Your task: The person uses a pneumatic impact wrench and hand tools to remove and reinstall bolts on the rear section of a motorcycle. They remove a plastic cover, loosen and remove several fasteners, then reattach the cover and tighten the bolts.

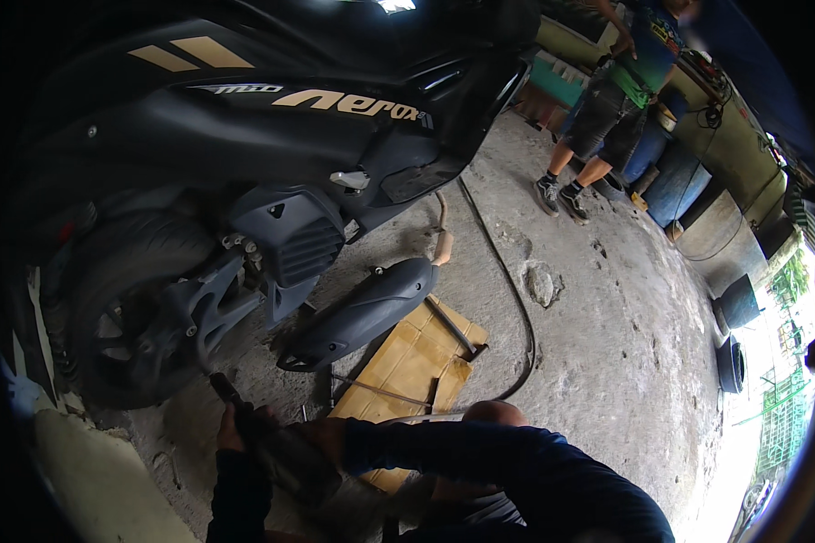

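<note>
My left hand (232, 433) is closed round the front part of a dark, long-bodied tool (290, 462); its exact kind is hard to make out in the shade. My right hand (324, 440) is closed on the same tool, farther back. The tool's narrow end points at the lower edge of the scooter's rear wheel (136, 303), close to the grey swingarm (210, 308). Whether it touches cannot be seen. Just right of the wheel, a removed exhaust muffler (362, 312) with its bent pipe lies on the floor, partly over a flattened cardboard sheet (403, 357).
A T-shaped hand tool (455, 328) and a thin rod (380, 389) lie on the cardboard. A black hose (516, 299) curves over the concrete floor. The black scooter body (244, 136) overhangs my work. Another person (611, 109) stands far right, near drums (679, 176) and tyres (732, 365).
</note>
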A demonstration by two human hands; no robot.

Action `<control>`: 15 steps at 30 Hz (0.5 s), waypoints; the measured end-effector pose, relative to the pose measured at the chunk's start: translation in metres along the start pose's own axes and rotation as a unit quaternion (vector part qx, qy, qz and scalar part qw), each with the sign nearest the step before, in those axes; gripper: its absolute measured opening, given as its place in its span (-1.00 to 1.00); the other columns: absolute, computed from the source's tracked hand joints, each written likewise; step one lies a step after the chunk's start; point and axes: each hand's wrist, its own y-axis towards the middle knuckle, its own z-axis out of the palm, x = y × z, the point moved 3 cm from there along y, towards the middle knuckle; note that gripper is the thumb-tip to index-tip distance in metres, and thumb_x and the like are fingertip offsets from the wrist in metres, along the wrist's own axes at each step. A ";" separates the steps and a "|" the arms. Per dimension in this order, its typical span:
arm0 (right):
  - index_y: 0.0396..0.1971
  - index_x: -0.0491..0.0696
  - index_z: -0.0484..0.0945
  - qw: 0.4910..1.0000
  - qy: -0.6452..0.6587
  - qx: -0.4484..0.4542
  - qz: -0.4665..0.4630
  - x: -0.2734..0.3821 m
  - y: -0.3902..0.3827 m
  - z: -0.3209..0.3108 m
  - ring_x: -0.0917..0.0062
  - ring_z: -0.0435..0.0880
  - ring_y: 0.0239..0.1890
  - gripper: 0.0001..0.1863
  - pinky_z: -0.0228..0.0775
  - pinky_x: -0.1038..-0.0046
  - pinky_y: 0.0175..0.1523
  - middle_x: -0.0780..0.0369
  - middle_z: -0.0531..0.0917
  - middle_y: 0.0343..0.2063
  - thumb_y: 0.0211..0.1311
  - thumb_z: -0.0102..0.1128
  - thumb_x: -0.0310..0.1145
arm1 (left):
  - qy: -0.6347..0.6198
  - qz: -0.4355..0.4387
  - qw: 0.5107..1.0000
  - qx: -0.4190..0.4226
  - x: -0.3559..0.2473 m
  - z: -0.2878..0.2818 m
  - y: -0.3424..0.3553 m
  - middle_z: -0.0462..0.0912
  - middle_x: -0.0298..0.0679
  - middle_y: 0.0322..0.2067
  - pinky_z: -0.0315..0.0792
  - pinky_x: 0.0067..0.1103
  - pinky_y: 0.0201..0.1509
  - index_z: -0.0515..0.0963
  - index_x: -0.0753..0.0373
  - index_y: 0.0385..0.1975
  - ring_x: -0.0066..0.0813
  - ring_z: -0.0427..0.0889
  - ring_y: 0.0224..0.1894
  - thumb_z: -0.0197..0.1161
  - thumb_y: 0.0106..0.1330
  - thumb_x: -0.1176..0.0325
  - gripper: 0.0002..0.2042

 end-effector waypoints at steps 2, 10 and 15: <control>0.22 -0.10 0.35 1.000 -0.018 0.013 -0.009 -0.002 0.006 0.003 0.20 0.61 0.10 -0.15 0.45 0.30 0.20 0.00 0.62 0.00 -0.16 0.45 -0.14 | -0.004 0.006 1.000 -0.004 -0.001 -0.012 0.007 0.64 -0.04 -0.31 0.58 -0.31 -0.17 0.38 0.23 -0.13 -0.18 0.65 -0.30 -0.07 0.47 -0.12 -0.54; 0.22 -0.10 0.34 0.998 -0.041 0.015 0.037 -0.003 0.007 0.008 0.12 0.60 0.09 -0.04 0.48 0.27 0.14 -0.03 0.63 -0.01 -0.36 0.49 -0.23 | 0.028 0.030 0.999 -0.005 0.002 -0.036 0.027 0.62 -0.06 -0.32 0.59 -0.36 -0.17 0.40 0.30 -0.10 -0.22 0.66 -0.31 0.01 0.48 -0.03 -0.57; 0.20 -0.09 0.36 0.999 0.025 0.000 0.035 -0.003 0.003 0.007 0.15 0.63 0.06 -0.10 0.50 0.30 0.09 -0.02 0.63 -0.02 -0.29 0.49 -0.19 | 0.010 0.015 1.000 -0.015 0.005 -0.030 0.025 0.63 0.04 -0.28 0.54 -0.11 -0.10 0.41 0.24 -0.11 0.05 0.64 -0.25 -0.08 0.44 -0.16 -0.50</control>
